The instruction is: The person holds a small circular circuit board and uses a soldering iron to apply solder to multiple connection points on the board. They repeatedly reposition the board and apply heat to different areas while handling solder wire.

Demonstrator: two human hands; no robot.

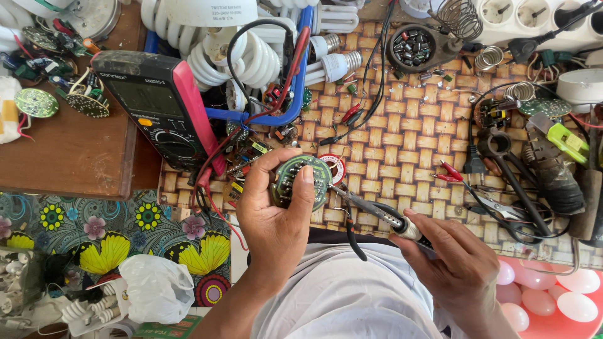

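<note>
Head view, left hand (276,216): I see it clamped around a round green circuit board (300,182), thumb across its face, fingers behind, held above the woven straw mat (402,144).
Head view, right hand (461,270): closed around the handle of a soldering iron (377,213), tip touching the board's right edge.
Handling: I judge the board light, stiff, fragile at its joints; best held by the rim.
Surroundings: black multimeter with red side (160,103) upper left; white spiral lamps (251,50) behind; black scissors (512,172) right.

Clutter around my work

A black multimeter (164,107) lies upper left, spiral bulbs (251,50) beside it, black scissors (512,172) right.
</note>
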